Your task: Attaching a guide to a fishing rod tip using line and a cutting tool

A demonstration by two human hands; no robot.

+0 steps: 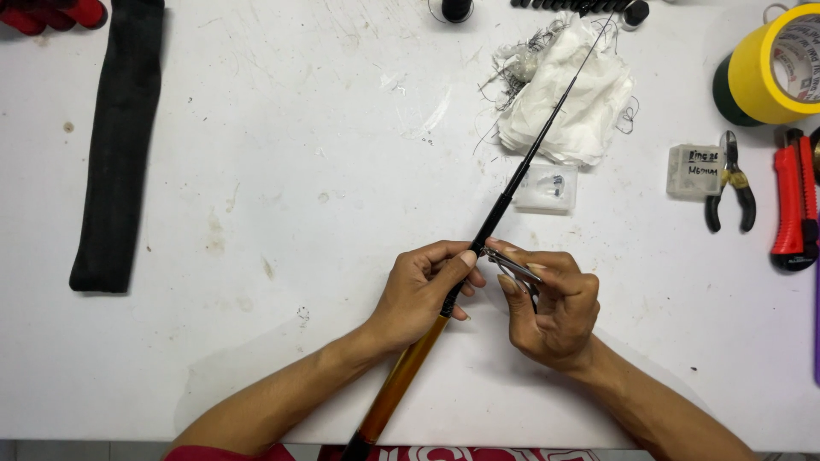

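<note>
1. Tabletop (282,171): white, scuffed and stained, seen from above; its near edge runs just below the forearms.
2. Rod (512,183): thin and black, widening to an amber butt (401,376); it lies diagonally from the near edge, centre, up to the far right, its tip over the rag.
3. Left hand (423,294): grip closed round the rod where black meets amber, thumb pressed on top.
4. Right hand (555,312): grip closed on a small metal tool (512,266), its tip touching the rod beside the left thumb.
5. Handling, as judged: the rod looks light and stiff at the butt, whippy and fragile toward the tip; the thicker section under the left hand is the safe hold. The glossy finish may be slippery.
6. Far right: white rag (581,94) with loose thread, a clear box (547,188) just near of it, a second small box (694,171), pliers (730,183), a red knife (794,205), yellow tape (769,68).
7. Far left: black sleeve (120,145) lying lengthwise, red objects (55,13) at the corner.
8. Far edge: dark spool (457,8).
9. Open room: wide bare stretch left of the hands; the right side is crowded, and the tip passes over the rag.
</note>
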